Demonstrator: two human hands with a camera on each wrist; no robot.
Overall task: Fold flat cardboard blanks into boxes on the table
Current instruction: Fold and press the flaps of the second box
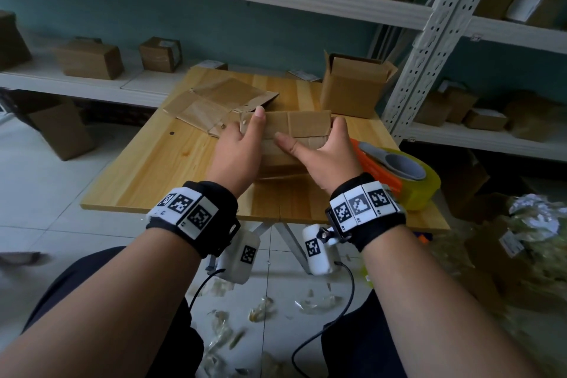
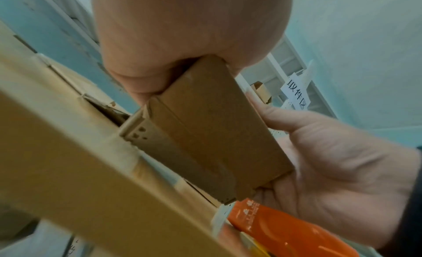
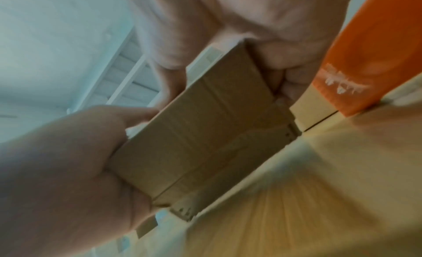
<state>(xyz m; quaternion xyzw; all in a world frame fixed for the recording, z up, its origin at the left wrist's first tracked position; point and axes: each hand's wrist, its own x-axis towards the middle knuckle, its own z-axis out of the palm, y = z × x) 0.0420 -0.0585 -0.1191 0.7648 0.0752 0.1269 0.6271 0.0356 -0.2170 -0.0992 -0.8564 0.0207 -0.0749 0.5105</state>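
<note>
A brown cardboard blank (image 1: 306, 125), folded partway into a box shape, is held just above the middle of the wooden table (image 1: 153, 169). My left hand (image 1: 244, 139) grips its left end, thumb on the near side and fingers over the far side. My right hand (image 1: 320, 149) grips the right end the same way. In the left wrist view the cardboard blank (image 2: 205, 127) sits between my left hand (image 2: 182, 36) and right hand (image 2: 331, 152). The right wrist view, blurred, shows the cardboard blank (image 3: 205, 134) between my right hand (image 3: 251, 26) and left hand (image 3: 68, 161).
Several flat blanks (image 1: 214, 101) lie at the table's back left. An open box (image 1: 352, 86) stands at the back right. An orange tape dispenser (image 1: 395, 172) with yellow tape lies by my right wrist. Shelves with boxes surround the table; scraps litter the floor.
</note>
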